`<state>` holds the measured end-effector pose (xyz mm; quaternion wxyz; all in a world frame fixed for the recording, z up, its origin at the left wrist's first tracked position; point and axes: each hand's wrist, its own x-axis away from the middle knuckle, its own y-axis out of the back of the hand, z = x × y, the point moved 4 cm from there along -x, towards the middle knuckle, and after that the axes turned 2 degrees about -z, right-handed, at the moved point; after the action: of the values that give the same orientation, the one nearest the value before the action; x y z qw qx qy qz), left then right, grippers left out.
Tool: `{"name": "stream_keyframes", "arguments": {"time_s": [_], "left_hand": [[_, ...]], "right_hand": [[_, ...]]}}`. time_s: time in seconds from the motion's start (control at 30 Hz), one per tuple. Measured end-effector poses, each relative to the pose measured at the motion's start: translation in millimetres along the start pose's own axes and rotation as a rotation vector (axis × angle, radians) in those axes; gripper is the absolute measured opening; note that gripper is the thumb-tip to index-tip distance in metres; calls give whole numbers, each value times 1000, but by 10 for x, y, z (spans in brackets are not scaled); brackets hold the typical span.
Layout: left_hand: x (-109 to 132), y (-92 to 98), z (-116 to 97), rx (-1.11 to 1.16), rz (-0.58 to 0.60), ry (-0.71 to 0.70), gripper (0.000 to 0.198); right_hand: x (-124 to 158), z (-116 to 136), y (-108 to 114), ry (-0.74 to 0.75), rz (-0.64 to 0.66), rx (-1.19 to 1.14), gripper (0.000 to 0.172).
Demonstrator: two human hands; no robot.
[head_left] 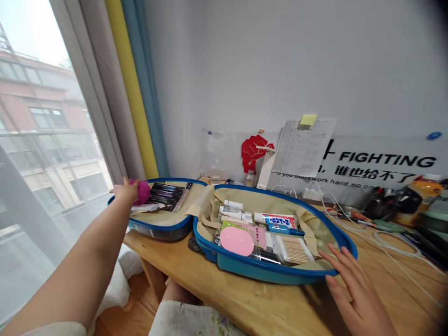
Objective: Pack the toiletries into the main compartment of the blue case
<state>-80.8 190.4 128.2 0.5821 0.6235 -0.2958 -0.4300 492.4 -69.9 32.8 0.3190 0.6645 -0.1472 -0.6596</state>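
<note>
A small blue suitcase (269, 275) lies opened flat, its two halves side by side. Over the left half, my left hand (126, 190) has its fingers around a magenta bath puff (143, 192). Beside the puff is a pack of dark pens or brushes (170, 196), with a white packet (147, 207) in front. My right hand (350, 275) rests with fingers spread at the right half's front rim. Inside that half are a toothpaste tube (280, 220), a pink oval item (237, 241), a box of cotton swabs (293, 249) and white-capped tubes (235, 214).
The suitcase stands on a wooden table (266, 303); its left half reaches the window side. White cables (385, 238), an orange-labelled bottle (420, 196) and a white desk lamp (266, 168) are behind and to the right. Curtains (129, 93) hang at the left.
</note>
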Motion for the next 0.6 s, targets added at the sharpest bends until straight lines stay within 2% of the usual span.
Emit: {"name": "stream_keyframes", "arguments": {"time_s": [0.07, 0.17, 0.23, 0.33, 0.4, 0.47, 0.57, 0.6], "left_hand": [[-45, -70, 99, -19, 26, 16, 47], [-28, -72, 128, -15, 24, 29, 45], [8, 3, 101, -6, 0, 43, 45], [51, 238, -46, 35, -68, 15, 43], [88, 463, -258, 83, -132, -55, 43], [176, 708, -581, 136, -197, -151, 43], [487, 1000, -1244, 253, -235, -324, 41], [656, 1057, -1519, 412, -193, -465, 39]], "right_hand": [[-6, 9, 7, -2, -9, -1, 40], [-14, 16, 7, -13, -15, -2, 39], [-15, 21, 3, -19, -14, 1, 39], [-11, 24, -1, -35, -16, 5, 39], [-7, 20, -5, -56, -10, -6, 39], [-4, 19, -7, -69, -4, -23, 39], [-7, 25, 0, -68, -1, -38, 38], [-9, 26, 2, -73, 3, -43, 38]]}}
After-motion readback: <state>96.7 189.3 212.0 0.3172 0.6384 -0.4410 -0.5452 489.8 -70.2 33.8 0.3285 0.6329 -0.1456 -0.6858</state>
